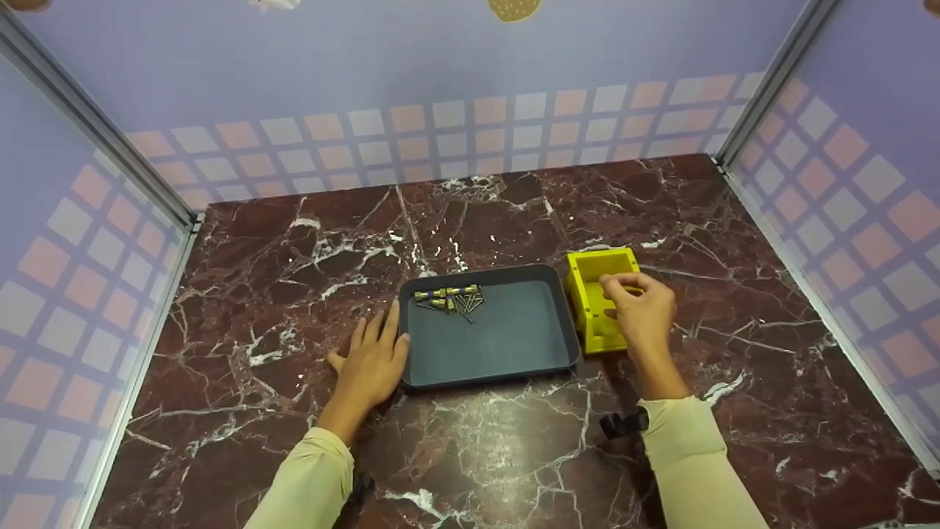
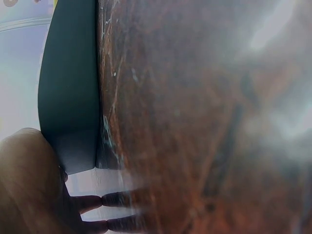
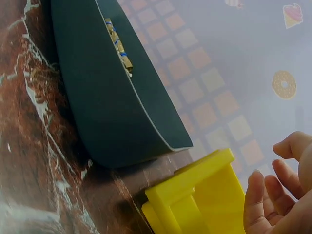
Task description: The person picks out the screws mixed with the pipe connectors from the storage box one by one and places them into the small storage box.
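Observation:
A dark grey tray (image 1: 492,345) lies on the marbled table. In its upper left corner are several brass-coloured cylindrical pieces (image 1: 448,292) with blue bands, beside several thin screws or nails (image 1: 470,302). My left hand (image 1: 373,364) rests at the tray's left side, fingers extended and touching its edge. Right of the tray stands a yellow bin (image 1: 598,342). Over the bin's right side hovers my right hand (image 1: 644,312), fingers loosely bent. The right wrist view shows nothing between those fingers (image 3: 256,195); part of that hand is cut off by the frame.
Patterned lilac panels (image 1: 470,73) enclose the table (image 1: 485,448) at the back and both sides, with metal posts (image 1: 778,73) at the corners. The tray and bin stand close beside each other. A black strap (image 1: 624,424) sits at the right wrist.

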Tool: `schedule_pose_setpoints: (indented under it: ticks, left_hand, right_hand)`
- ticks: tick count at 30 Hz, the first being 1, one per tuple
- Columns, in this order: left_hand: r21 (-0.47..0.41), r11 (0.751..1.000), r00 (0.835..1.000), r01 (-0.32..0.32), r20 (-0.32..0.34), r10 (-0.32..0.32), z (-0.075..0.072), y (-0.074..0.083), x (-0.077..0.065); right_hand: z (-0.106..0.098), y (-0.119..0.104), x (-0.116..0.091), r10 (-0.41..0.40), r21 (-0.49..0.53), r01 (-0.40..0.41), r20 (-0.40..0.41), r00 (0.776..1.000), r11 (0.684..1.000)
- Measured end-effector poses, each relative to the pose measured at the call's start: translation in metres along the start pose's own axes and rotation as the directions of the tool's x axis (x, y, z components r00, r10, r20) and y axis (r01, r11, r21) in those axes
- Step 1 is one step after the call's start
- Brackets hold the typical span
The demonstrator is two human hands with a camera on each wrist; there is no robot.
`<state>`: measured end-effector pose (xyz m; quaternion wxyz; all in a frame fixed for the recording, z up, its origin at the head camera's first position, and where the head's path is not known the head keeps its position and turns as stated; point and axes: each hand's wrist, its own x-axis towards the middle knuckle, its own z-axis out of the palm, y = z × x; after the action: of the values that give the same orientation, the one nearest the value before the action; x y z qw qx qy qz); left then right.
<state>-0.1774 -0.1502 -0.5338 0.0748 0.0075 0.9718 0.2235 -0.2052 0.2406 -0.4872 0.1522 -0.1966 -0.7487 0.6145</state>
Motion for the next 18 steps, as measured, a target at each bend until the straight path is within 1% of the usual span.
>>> schedule_pose_setpoints:
  ticks: [11, 18]
  left_hand:
    - [0.008, 1.0, 1.0, -0.008, 0.001, 0.008, 0.001, -0.001, 0.001]
    - [0.015, 1.0, 1.0, -0.011, 0.003, 0.01, 0.001, -0.001, 0.001]
  right_hand:
    - [0.013, -0.011, -0.007, -0.027, 0.057, 0.023, 0.054, 0.998, 0.998]
    - [0.024, -0.021, -0.011, -0.059, 0.054, 0.055, 0.068, 0.996, 0.997]
